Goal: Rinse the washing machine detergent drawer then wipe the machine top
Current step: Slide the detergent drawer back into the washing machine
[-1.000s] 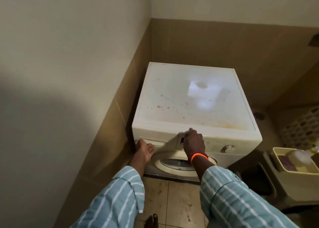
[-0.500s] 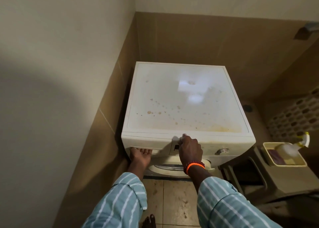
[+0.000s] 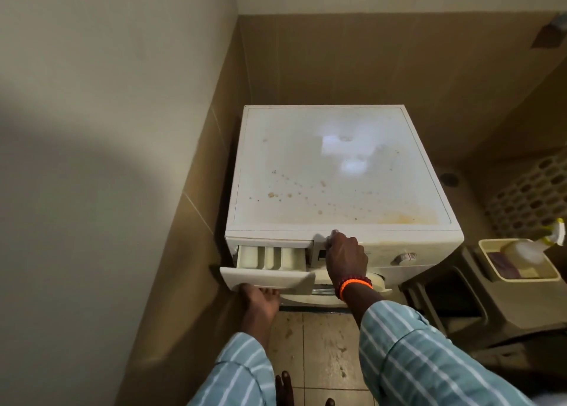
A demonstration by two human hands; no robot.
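Note:
A white front-loading washing machine (image 3: 429, 246) stands in the corner. Its flat top (image 3: 306, 166) carries brown spots and a yellow stain near the front right. The detergent drawer (image 3: 270, 261) at the front left is pulled partway out, showing three pale compartments. My left hand (image 3: 259, 298) grips the drawer's front panel from underneath. My right hand (image 3: 345, 255), with an orange bead bracelet at the wrist, presses on the control panel beside the drawer, fingertips at the top edge.
A tiled wall runs close along the machine's left side and behind it. To the right, a dark plastic stool (image 3: 460, 301) bears a cream tub (image 3: 491, 270) holding a spray bottle (image 3: 530, 247) and cloths. A perforated laundry basket (image 3: 530, 197) stands behind.
The drawer was shut and is now pulled partway out by my left hand. My right hand has stayed on the control panel. The camera has moved a little.

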